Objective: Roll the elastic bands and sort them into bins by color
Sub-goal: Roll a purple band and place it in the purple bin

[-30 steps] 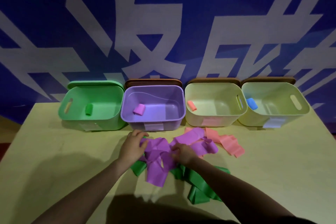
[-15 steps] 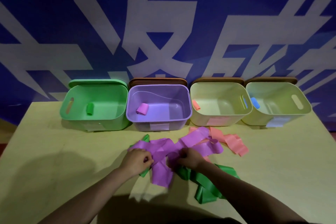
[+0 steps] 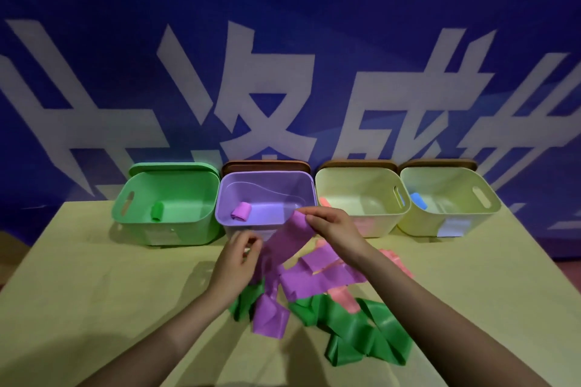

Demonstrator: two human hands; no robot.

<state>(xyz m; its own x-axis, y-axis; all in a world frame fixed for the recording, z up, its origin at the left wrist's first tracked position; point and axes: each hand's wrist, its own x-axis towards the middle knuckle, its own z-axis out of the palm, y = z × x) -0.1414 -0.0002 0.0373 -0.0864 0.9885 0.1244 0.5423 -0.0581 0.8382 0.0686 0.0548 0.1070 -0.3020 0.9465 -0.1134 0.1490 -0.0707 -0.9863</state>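
My right hand (image 3: pixel 330 226) pinches one end of a long purple band (image 3: pixel 287 239) and holds it raised in front of the purple bin (image 3: pixel 226 198). The band slopes down to the table, past my left hand (image 3: pixel 237 264), whose fingers are curled beside it; whether they pinch it I cannot tell. More purple band (image 3: pixel 317 276) lies folded on the table over a green band (image 3: pixel 361 330) and a pink band (image 3: pixel 345 302). A purple roll (image 3: pixel 241 211) lies in the purple bin.
Four bins stand in a row at the table's back: green bin (image 3: pixel 132 195) with a green roll (image 3: pixel 157 211), the purple one, a cream bin (image 3: pixel 361 173) with a pink roll (image 3: pixel 325 201), a cream bin (image 3: pixel 490 198) with a blue roll (image 3: pixel 418 200). A blue banner hangs behind.
My right hand has lifted an end of the purple band up off the pile toward the purple bin. My left hand has moved up along the band.
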